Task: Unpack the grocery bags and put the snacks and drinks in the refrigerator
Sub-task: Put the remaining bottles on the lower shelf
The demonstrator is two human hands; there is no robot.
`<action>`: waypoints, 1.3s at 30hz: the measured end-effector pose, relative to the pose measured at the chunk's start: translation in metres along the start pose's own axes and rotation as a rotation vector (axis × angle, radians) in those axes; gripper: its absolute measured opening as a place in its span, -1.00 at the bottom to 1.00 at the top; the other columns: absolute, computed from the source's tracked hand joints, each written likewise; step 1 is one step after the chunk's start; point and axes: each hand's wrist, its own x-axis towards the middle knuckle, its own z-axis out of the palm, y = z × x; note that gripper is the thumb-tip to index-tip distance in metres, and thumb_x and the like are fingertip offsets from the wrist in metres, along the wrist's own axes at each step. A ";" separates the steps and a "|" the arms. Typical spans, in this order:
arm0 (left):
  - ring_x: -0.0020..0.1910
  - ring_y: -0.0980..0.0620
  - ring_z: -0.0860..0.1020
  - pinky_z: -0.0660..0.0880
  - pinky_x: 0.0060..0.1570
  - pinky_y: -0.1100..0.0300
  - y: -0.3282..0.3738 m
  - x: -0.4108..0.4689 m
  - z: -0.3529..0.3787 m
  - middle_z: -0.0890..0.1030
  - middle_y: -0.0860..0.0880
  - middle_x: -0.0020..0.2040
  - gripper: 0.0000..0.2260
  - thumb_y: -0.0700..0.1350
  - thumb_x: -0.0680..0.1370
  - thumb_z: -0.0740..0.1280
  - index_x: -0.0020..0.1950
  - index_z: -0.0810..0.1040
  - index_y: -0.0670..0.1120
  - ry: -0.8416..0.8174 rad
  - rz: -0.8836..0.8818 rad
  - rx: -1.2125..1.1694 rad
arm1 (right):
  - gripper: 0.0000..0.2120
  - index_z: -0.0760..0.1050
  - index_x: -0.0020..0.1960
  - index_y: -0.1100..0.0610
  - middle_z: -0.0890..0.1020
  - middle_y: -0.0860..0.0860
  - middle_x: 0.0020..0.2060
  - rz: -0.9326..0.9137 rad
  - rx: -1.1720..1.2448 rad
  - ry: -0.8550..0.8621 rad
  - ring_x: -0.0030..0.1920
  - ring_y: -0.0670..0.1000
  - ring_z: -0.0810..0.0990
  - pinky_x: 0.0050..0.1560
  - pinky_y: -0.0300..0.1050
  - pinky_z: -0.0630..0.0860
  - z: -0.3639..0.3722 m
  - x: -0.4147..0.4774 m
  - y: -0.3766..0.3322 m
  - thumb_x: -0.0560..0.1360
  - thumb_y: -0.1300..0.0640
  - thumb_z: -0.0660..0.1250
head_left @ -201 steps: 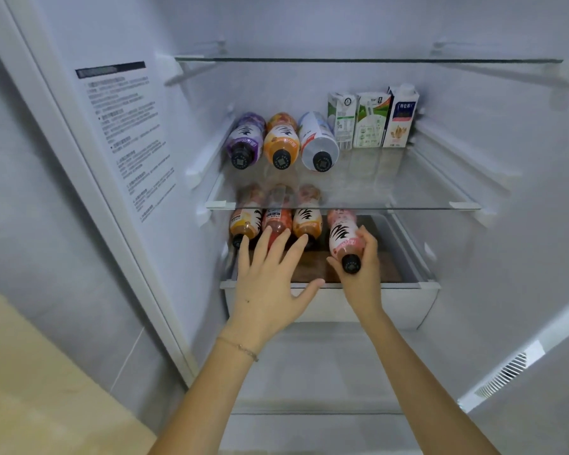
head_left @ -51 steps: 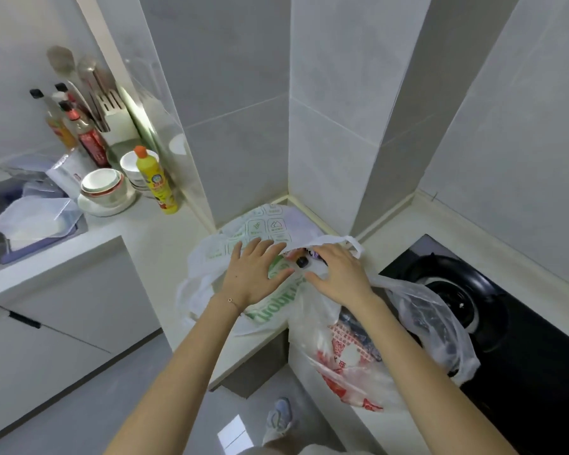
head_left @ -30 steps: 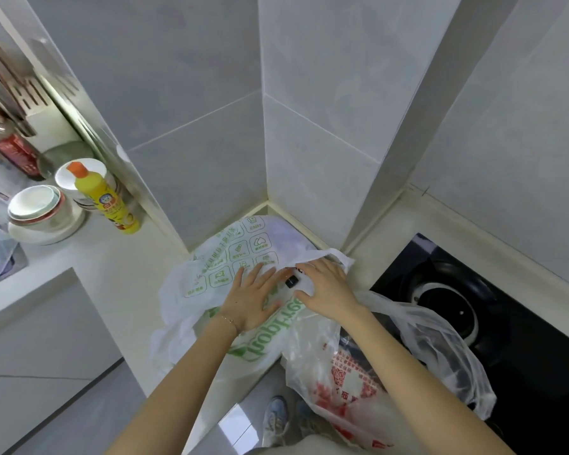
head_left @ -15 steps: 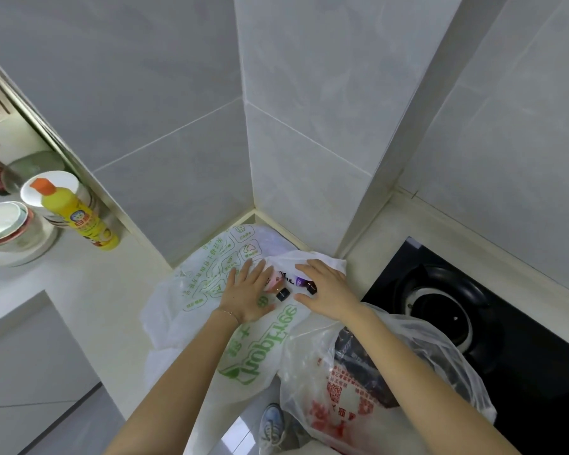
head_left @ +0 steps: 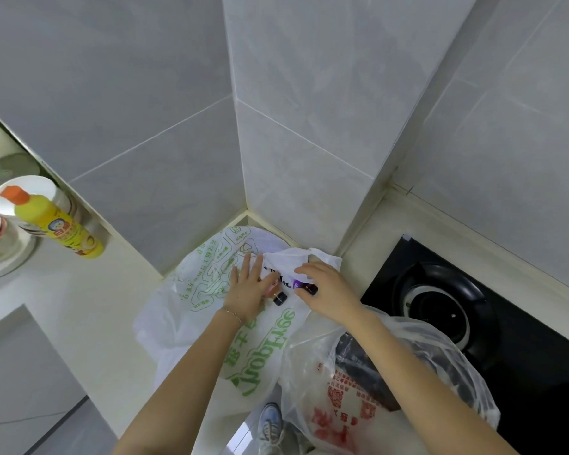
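Note:
A white grocery bag with green print (head_left: 211,290) lies in the counter corner with its mouth pulled open. Two black-capped drink bottles lie in that mouth. My left hand (head_left: 247,287) lies over the pink bottle (head_left: 278,295) with its fingers fairly straight. My right hand (head_left: 329,290) grips the purple bottle (head_left: 301,285) between fingers and thumb. A clear bag with red print (head_left: 342,399) sits under my right forearm with dark packets inside. The refrigerator is out of view.
A black gas hob (head_left: 440,307) fills the right side, close to the clear bag. A yellow bottle with an orange cap (head_left: 53,224) and stacked bowls (head_left: 0,234) stand on the counter (head_left: 89,307) at the left. Grey tiled walls enclose the corner.
I have turned from the refrigerator to the counter bags. Over the last second both hands parted the white bag's mouth, exposing two bottles, and my right hand has closed on the purple one.

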 end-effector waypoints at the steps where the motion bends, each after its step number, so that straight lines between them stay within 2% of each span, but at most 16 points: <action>1: 0.51 -0.30 -0.31 -0.16 0.43 -0.31 0.000 0.001 0.001 -0.20 -0.18 0.58 -0.40 -0.36 0.55 0.18 0.50 0.15 0.09 0.022 0.006 -0.015 | -0.62 0.49 0.31 0.05 0.54 -0.06 0.23 0.012 0.005 0.022 0.22 -0.04 0.49 0.18 -0.12 0.48 0.000 0.000 0.002 0.52 0.01 0.35; 3: 0.51 -0.33 -0.25 -0.08 0.42 -0.36 0.000 0.004 0.006 -0.12 -0.22 0.58 -0.36 -0.42 0.51 0.20 0.42 0.08 0.11 0.077 0.025 0.014 | -0.64 0.50 0.30 0.04 0.56 -0.08 0.21 0.029 0.009 0.055 0.20 -0.06 0.50 0.15 -0.08 0.51 -0.001 0.000 0.004 0.52 0.01 0.34; 6: 0.51 -0.39 -0.01 0.14 0.34 -0.40 0.003 0.005 0.008 0.09 -0.27 0.55 -0.28 -0.35 0.43 0.40 0.38 0.08 0.09 0.172 -0.022 0.095 | -0.65 0.50 0.29 0.04 0.57 -0.08 0.19 0.035 0.022 0.058 0.17 -0.08 0.51 0.13 -0.07 0.53 -0.003 -0.001 0.006 0.52 0.03 0.34; 9: 0.53 -0.32 -0.04 0.10 0.39 -0.34 0.002 0.004 0.011 0.01 -0.19 0.58 -0.26 -0.27 0.46 0.41 0.51 0.09 0.04 0.127 -0.059 0.191 | -0.65 0.50 0.29 0.04 0.58 -0.06 0.16 0.049 0.025 0.044 0.16 -0.10 0.52 0.13 -0.09 0.53 -0.004 -0.001 0.007 0.52 0.02 0.34; 10: 0.52 -0.32 0.07 0.19 0.36 -0.35 0.000 0.005 0.012 0.12 -0.18 0.56 -0.21 -0.26 0.37 0.50 0.47 0.15 0.03 0.154 -0.068 0.208 | -0.64 0.49 0.29 0.03 0.58 -0.06 0.16 0.056 0.022 0.040 0.16 -0.10 0.51 0.14 -0.10 0.52 -0.004 -0.001 0.008 0.52 0.01 0.34; 12: 0.39 -0.34 0.36 0.39 0.20 -0.37 -0.003 0.005 0.011 0.42 -0.18 0.42 -0.11 -0.27 0.09 0.63 0.30 0.27 0.01 0.068 -0.072 0.262 | -0.64 0.49 0.30 0.03 0.58 -0.06 0.17 0.067 0.014 0.032 0.17 -0.10 0.51 0.15 -0.12 0.51 -0.005 -0.001 0.007 0.52 0.01 0.34; 13: 0.32 -0.35 0.44 0.42 0.15 -0.39 -0.007 0.007 0.016 0.48 -0.19 0.35 -0.10 -0.30 0.01 0.64 0.24 0.31 -0.01 0.096 -0.038 0.268 | -0.64 0.48 0.30 0.02 0.57 -0.06 0.18 0.069 0.015 0.033 0.17 -0.10 0.51 0.14 -0.13 0.51 -0.005 -0.001 0.007 0.52 0.02 0.34; 15: 0.29 -0.35 0.46 0.40 0.14 -0.41 -0.009 0.003 0.014 0.50 -0.19 0.33 -0.16 -0.33 0.02 0.63 0.21 0.36 -0.02 0.159 0.017 0.238 | -0.64 0.48 0.30 0.00 0.56 -0.08 0.18 0.074 0.019 0.037 0.16 -0.08 0.51 0.11 -0.13 0.52 -0.005 -0.001 0.006 0.52 0.03 0.34; 18: 0.40 -0.27 0.36 0.25 0.33 -0.35 -0.010 -0.011 0.007 0.41 -0.13 0.41 -0.28 -0.27 0.22 0.58 0.30 0.38 0.01 0.370 0.063 0.094 | -0.62 0.46 0.31 -0.02 0.56 -0.09 0.19 0.076 0.041 0.055 0.15 -0.07 0.51 0.07 -0.16 0.51 -0.007 0.000 0.003 0.51 0.02 0.35; 21: 0.51 -0.14 0.19 0.06 0.44 -0.26 -0.014 -0.031 -0.008 0.30 -0.03 0.49 -0.34 -0.06 0.38 0.53 0.40 0.31 0.06 0.487 0.037 -0.106 | -0.58 0.46 0.34 -0.02 0.55 -0.11 0.20 0.054 0.066 0.076 0.18 -0.06 0.49 0.08 -0.24 0.43 -0.008 -0.001 -0.004 0.50 0.00 0.38; 23: 0.53 -0.07 0.16 0.04 0.46 -0.21 -0.015 -0.045 -0.024 0.30 0.01 0.50 -0.38 0.09 0.41 0.48 0.41 0.33 0.08 0.497 -0.040 -0.318 | -0.57 0.46 0.35 -0.01 0.56 -0.11 0.22 0.023 0.100 0.067 0.16 -0.04 0.51 0.10 -0.25 0.42 -0.007 -0.002 -0.013 0.50 0.01 0.39; 26: 0.41 0.03 0.35 0.23 0.40 -0.04 -0.014 -0.070 -0.046 0.44 0.08 0.39 -0.32 0.32 0.29 0.39 0.35 0.45 0.07 0.485 -0.128 -0.569 | -0.58 0.46 0.34 -0.03 0.56 -0.13 0.23 0.004 0.198 0.041 0.19 -0.10 0.53 0.15 -0.26 0.44 0.000 -0.004 -0.027 0.49 0.03 0.40; 29: 0.20 0.14 0.48 0.40 0.19 0.19 -0.009 -0.093 -0.054 0.52 0.21 0.21 -0.36 0.24 0.25 0.52 0.29 0.49 0.11 0.385 -0.188 -0.775 | -0.58 0.46 0.34 0.00 0.54 -0.13 0.26 -0.027 0.208 0.004 0.25 -0.11 0.49 0.17 -0.34 0.36 0.010 -0.007 -0.041 0.50 0.06 0.39; 33: 0.14 0.22 0.51 0.40 0.14 0.35 -0.006 -0.115 -0.040 0.56 0.26 0.15 -0.42 0.05 0.30 0.59 0.27 0.50 0.12 0.360 -0.195 -0.863 | -0.57 0.47 0.35 0.05 0.56 -0.06 0.26 -0.030 0.142 0.019 0.26 -0.05 0.50 0.23 -0.16 0.43 0.023 -0.013 -0.045 0.50 0.04 0.38; 39: 0.14 0.28 0.49 0.40 0.14 0.37 -0.003 -0.130 -0.026 0.53 0.22 0.15 -0.45 -0.04 0.35 0.58 0.25 0.40 0.15 0.395 -0.235 -1.009 | -0.65 0.57 0.22 0.14 0.66 0.02 0.07 -0.021 0.067 0.169 0.08 0.04 0.60 0.09 -0.06 0.53 0.027 -0.022 -0.028 0.47 0.06 0.43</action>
